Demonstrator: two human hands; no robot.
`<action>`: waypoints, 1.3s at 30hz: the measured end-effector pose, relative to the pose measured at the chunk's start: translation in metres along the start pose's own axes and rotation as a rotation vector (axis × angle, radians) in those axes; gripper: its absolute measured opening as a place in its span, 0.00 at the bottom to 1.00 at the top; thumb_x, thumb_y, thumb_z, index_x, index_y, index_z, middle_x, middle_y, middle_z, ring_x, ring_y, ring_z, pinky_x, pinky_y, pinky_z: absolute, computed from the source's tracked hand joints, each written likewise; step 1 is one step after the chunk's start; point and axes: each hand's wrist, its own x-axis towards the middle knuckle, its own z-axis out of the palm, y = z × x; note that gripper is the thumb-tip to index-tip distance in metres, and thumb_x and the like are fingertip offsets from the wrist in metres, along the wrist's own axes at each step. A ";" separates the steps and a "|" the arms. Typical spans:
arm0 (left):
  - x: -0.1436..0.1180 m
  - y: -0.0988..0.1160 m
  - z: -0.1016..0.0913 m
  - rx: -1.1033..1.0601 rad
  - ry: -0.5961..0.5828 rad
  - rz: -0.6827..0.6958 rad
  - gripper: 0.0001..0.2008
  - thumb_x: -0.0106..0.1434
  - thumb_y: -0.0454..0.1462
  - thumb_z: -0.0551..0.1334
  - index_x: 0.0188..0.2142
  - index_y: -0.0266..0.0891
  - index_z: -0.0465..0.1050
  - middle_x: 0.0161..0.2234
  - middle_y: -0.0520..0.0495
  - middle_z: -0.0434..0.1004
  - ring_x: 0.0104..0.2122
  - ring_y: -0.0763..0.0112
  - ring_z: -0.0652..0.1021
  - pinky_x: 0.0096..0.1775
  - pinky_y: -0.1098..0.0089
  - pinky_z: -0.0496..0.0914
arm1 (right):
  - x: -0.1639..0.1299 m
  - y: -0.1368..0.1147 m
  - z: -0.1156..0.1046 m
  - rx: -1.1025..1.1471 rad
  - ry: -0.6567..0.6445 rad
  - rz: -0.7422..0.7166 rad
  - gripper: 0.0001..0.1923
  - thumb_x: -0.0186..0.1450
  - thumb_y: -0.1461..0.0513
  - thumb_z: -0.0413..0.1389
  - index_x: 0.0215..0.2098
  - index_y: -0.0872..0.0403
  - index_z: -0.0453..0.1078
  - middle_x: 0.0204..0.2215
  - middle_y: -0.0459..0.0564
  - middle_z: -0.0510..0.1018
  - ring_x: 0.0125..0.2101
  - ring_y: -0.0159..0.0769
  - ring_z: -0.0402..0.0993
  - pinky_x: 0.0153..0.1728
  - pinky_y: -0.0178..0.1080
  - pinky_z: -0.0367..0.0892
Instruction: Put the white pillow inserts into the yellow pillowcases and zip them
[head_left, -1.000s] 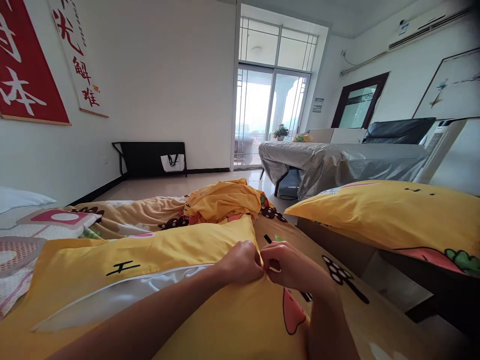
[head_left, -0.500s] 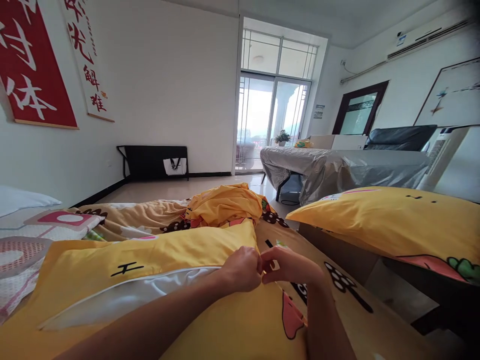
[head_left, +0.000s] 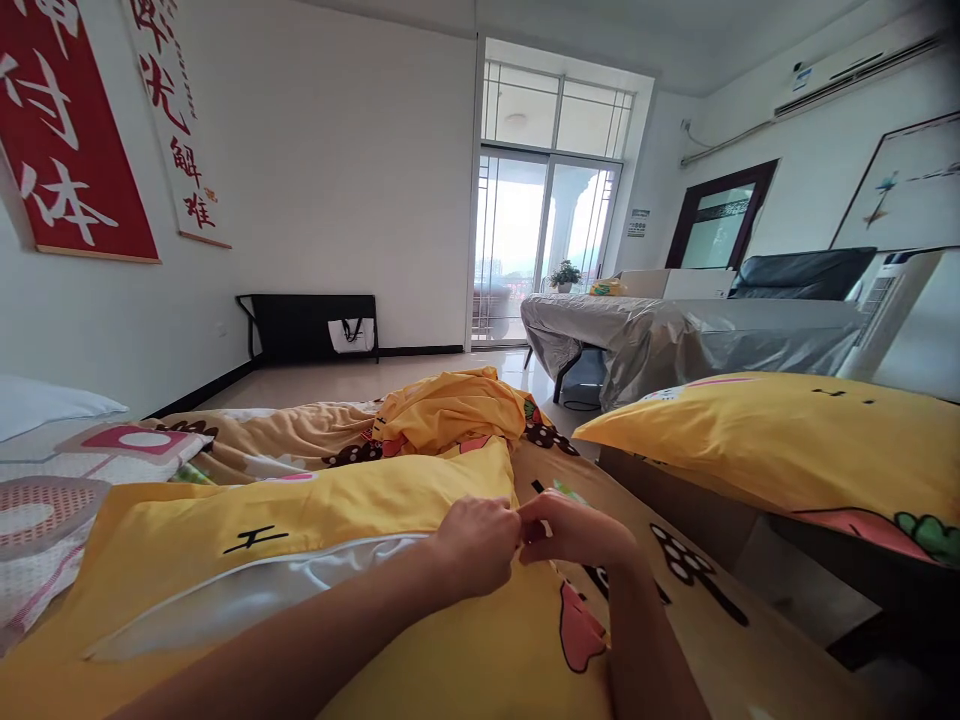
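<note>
In front of me lies a yellow pillowcase (head_left: 420,490) with a white pillow (head_left: 225,590) showing through its long opening. My left hand (head_left: 480,545) is closed in a fist at the right end of that opening, gripping the edge of the cloth. Close against it, my right hand (head_left: 574,530) pinches with thumb and fingers at the same edge. The fingertips of both hands meet there, and whatever small part they pinch is hidden. A pink printed shape (head_left: 581,630) shows on the pillowcase below my right hand.
A crumpled orange cloth (head_left: 450,410) lies beyond on a brown patterned blanket (head_left: 697,590). Another yellow pillow (head_left: 780,440) rests at the right on a box. A patterned white cloth (head_left: 45,500) is at the left. Farther back stands a plastic-covered table (head_left: 675,330).
My hands stay together at the end of the opening. The left hand has shifted slightly left and down, and the right hand slightly left. The pillowcase's lower right part has moved a little left.
</note>
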 end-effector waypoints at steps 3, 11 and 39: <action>-0.009 -0.007 -0.006 -0.029 -0.025 -0.078 0.14 0.60 0.32 0.53 0.41 0.34 0.74 0.41 0.37 0.78 0.42 0.54 0.78 0.41 0.61 0.72 | 0.000 0.005 -0.001 0.051 0.001 0.013 0.08 0.52 0.63 0.63 0.21 0.56 0.69 0.17 0.38 0.65 0.22 0.25 0.58 0.25 0.31 0.53; -0.036 -0.023 -0.012 -0.125 0.030 -0.157 0.13 0.61 0.33 0.52 0.37 0.37 0.75 0.38 0.40 0.80 0.40 0.59 0.77 0.39 0.64 0.70 | -0.004 -0.003 -0.001 -0.036 0.068 -0.018 0.07 0.54 0.60 0.63 0.25 0.55 0.71 0.23 0.42 0.70 0.26 0.29 0.64 0.29 0.32 0.58; -0.050 -0.029 -0.002 -0.258 0.110 -0.221 0.12 0.61 0.36 0.53 0.32 0.37 0.75 0.30 0.43 0.78 0.31 0.64 0.76 0.31 0.68 0.63 | 0.003 -0.036 0.027 -0.090 0.136 -0.482 0.21 0.57 0.73 0.52 0.36 0.45 0.81 0.25 0.44 0.70 0.29 0.27 0.65 0.32 0.31 0.58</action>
